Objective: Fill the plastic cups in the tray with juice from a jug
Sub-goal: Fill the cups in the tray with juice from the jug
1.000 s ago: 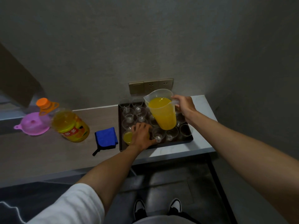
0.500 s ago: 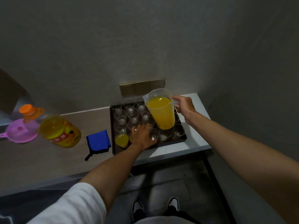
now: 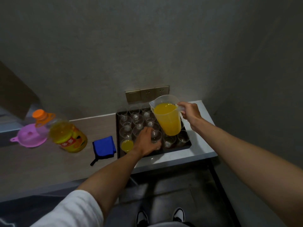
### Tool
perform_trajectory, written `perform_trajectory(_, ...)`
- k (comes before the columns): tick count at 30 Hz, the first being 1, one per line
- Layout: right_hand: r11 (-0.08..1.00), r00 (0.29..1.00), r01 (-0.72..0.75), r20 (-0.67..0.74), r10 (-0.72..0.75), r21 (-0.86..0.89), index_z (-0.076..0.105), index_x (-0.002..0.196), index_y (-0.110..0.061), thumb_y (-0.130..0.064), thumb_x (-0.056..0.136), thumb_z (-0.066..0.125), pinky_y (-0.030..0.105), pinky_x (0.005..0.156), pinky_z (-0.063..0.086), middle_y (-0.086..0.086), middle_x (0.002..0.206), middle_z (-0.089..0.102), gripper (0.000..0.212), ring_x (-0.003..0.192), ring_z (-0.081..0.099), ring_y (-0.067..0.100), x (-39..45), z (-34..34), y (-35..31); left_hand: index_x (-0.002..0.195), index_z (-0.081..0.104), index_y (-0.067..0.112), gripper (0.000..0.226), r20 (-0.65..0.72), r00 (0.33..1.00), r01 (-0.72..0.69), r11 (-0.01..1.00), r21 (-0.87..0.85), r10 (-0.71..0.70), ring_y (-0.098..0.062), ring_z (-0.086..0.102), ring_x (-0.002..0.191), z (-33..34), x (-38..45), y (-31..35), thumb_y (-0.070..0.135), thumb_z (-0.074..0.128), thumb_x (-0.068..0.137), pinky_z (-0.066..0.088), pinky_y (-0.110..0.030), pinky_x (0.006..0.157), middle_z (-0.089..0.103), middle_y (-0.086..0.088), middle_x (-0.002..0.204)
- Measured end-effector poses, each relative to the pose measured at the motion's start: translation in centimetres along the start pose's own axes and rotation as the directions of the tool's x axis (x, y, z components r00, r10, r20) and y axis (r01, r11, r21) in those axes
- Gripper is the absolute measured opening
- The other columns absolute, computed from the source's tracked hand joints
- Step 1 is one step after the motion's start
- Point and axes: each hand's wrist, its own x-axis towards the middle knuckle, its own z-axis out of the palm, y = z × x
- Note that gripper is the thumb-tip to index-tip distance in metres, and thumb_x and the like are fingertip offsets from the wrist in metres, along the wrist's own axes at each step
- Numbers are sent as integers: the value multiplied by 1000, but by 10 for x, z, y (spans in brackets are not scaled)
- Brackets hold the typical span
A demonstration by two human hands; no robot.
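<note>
A dark tray (image 3: 186,146) on the table holds several clear plastic cups. One cup (image 3: 127,145) at the front left corner is full of orange juice. My left hand (image 3: 145,141) grips an empty cup (image 3: 156,136) in the front row, just right of the full one. My right hand (image 3: 190,112) holds the handle of a clear jug (image 3: 168,118), nearly full of juice, held upright above the tray's right side with its spout pointing left. The jug hides some cups behind it.
A blue cloth (image 3: 104,147) lies left of the tray. Further left stand a large juice bottle (image 3: 68,133) with an orange cap and a pink funnel (image 3: 31,135). Wall sockets (image 3: 147,94) sit behind the tray. The table's right edge is close to the tray.
My left hand has shifted right along the front row, from beside the full cup to the neighbouring empty cup. The jug stays upright over the tray.
</note>
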Motion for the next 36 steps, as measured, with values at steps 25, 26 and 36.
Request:
perform_trajectory(25,989,998,62,28,-58,-134,68,89,-12,-27,95,63,23,48,32,1,61,50,16,51,40,10,-64,-16,-42,137,43,29,69,-224,970,0,920,-391,-95,-13,58,117,-71,-1,34,44,81,82,49,-19,83,59,4,132)
perform_trajectory(26,989,998,62,31,-59,-136,69,92,-12,-27,95,62,23,48,32,1,61,50,17,51,40,10,-64,-17,-43,139,43,28,72,-225,970,-1,920,-392,-95,-14,59,117,-72,-1,34,44,82,81,51,-22,85,60,3,133)
perform_trajectory(36,959,991,119,84,-101,-256,67,95,-12,-32,95,63,26,59,37,4,81,59,20,68,50,14,-65,-17,-45,149,42,21,83,-205,976,-4,933,-359,-75,-6,60,107,-79,-7,34,39,84,80,51,-16,77,63,7,123)
